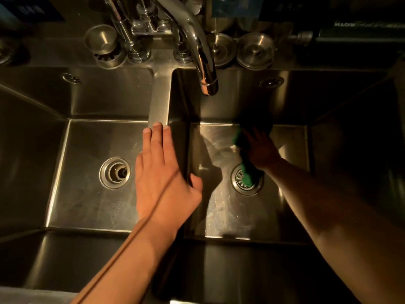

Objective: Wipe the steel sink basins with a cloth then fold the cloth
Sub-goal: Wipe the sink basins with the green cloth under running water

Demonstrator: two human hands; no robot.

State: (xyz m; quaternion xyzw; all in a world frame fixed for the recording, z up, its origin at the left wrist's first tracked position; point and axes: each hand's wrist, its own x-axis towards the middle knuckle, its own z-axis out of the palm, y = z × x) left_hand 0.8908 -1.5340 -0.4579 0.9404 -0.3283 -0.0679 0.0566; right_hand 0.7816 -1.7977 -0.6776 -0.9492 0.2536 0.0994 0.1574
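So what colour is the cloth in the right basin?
Green cloth, seen in the head view.

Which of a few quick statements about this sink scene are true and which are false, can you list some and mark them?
1. The right hand presses a green cloth on the floor of the right basin. True.
2. The left hand holds a second cloth. False: it lies flat and empty on the divider between the basins.
3. Water is running from the faucet spout. False: no stream shows below the spout.
4. The cloth overlaps part of the right drain strainer. True.
5. The left basin is filled with dishes. False: only its drain shows on the floor.
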